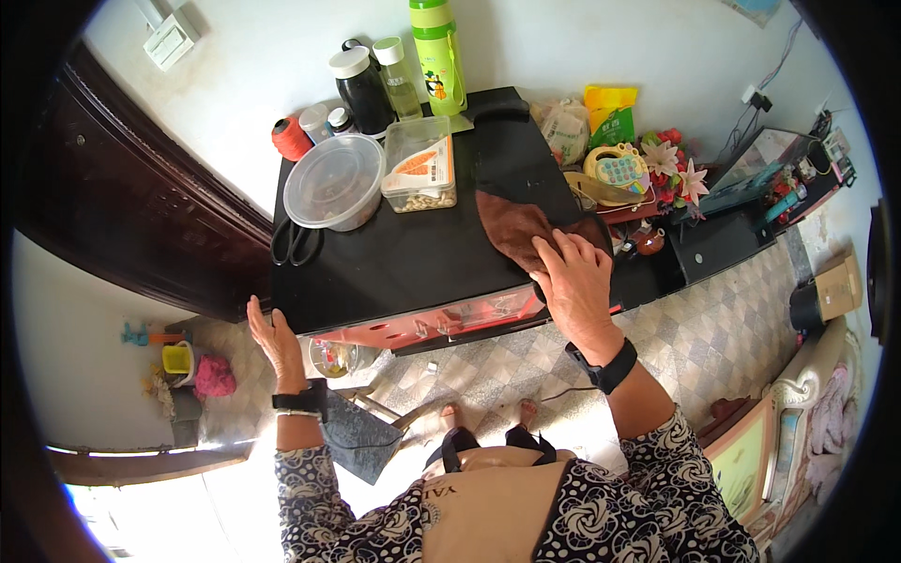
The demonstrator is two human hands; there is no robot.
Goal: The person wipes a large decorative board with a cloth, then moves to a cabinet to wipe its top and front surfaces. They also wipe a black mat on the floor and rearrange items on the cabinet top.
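Note:
My right hand (574,285) lies over a brown cloth (517,229), pressing it on the right front part of a black cabinet top (415,260). Part of the cloth drapes toward the right edge. My left hand (276,345) is raised at the left front corner, fingers apart and holding nothing; whether it touches the edge is unclear. Black-handled scissors (297,243) lie at the left, their blades hidden beneath a round lidded plastic container (334,181). Beside that stands a clear lidded box (420,169) with nuts or similar pieces inside.
Along the back stand a red thread spool (289,138), a black bottle (364,95), a clear bottle (399,81) and a tall green flask (438,63). Right of the cabinet are a toy telephone (616,171) and artificial flowers (669,165). A dark stool (359,429) stands below left.

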